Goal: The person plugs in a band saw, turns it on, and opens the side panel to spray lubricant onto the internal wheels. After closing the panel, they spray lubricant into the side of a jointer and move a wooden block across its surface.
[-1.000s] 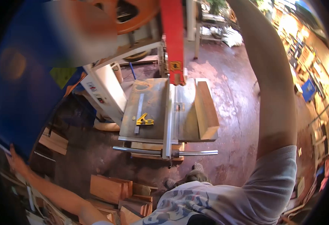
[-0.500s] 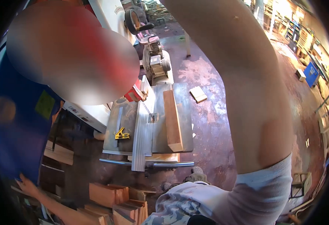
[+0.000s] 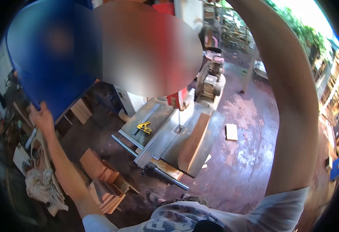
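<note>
Apparently engaged in handling the blue panel (image 3: 59, 94), by judgement a steadying step. Gripped its lower edge closely in the left hand (image 3: 42, 116); could not tell the right hand's state, out of view beyond the raised right arm (image 3: 295, 104). Located panel up and left of the worktop (image 3: 174, 149) bearing a timber (image 3: 194, 143). Judged next move to call for a firm, controlled hold on that edge.

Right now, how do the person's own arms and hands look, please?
The left arm and right arm are bare below short, pale sleeves of a shirt with a dark print. The left hand shows no glove; the right hand is out of view.
</note>
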A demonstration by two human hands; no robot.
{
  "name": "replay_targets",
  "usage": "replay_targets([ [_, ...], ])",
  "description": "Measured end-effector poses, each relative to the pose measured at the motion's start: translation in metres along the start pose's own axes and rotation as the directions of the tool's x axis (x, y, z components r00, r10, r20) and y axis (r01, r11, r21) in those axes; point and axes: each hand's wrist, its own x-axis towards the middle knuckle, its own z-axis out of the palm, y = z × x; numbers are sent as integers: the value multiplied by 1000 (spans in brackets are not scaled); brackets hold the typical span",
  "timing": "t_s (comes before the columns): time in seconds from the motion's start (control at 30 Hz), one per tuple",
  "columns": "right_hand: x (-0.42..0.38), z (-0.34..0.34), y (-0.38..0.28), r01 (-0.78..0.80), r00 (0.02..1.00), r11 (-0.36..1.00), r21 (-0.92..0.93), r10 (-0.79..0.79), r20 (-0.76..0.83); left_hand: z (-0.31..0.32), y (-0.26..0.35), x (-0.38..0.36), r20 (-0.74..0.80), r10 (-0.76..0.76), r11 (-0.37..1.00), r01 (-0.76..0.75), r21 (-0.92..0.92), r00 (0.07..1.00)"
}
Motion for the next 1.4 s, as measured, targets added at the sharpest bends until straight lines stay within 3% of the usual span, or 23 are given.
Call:
replay_targets([
  [0.07, -12, -1, -6, -33, 999, 999, 33, 34, -16, 5, -8, -1, -4, -56, 998, 56, 13, 998],
  [0.1, 13, 8, 7, 44, 998, 999, 2, -44, -52, 1, -12, 1, 35, -85, 996, 85, 22, 996],
  [0.17, 6, 1, 4, 2, 1000, 999, -36, -1, 16, -7, 22, -8, 62, -149, 984, 154, -84, 987],
  [0.23, 19, 4, 15, 156, 988, 988, -8, -156, 9, -4, 18, -7, 33, -120, 991, 122, -50, 992],
  [0.3, 23, 11, 20, 193, 976, 979, 61, -185, -119, -5, 42, -12, -48, -100, 985, 92, -142, 994],
  [0.6, 6, 9, 12, 116, 987, 983, 145, -98, -125, -6, 29, -4, -23, -96, 984, 92, -153, 995],
  [0.8, 11, 14, 18, 140, 977, 975, 176, -107, -184, -4, 12, 1, -20, -60, 986, 56, -156, 998],
  [1.07, 16, 15, 20, 137, 983, 969, 207, -107, -150, -7, 11, 6, -16, -52, 992, 50, -115, 999],
  [1.17, 23, 17, 27, 138, 985, 970, 198, -115, -126, -4, 5, 7, -4, -84, 973, 81, -217, 996],
  [1.27, 26, 17, 27, 133, 986, 977, 168, -112, -126, -2, -6, 11, -38, 17, 983, -24, -183, 999],
  [1.4, 26, 17, 27, 116, 988, 977, 181, -95, -122, -8, 3, 11, 75, -166, 970, 176, -168, 983],
])
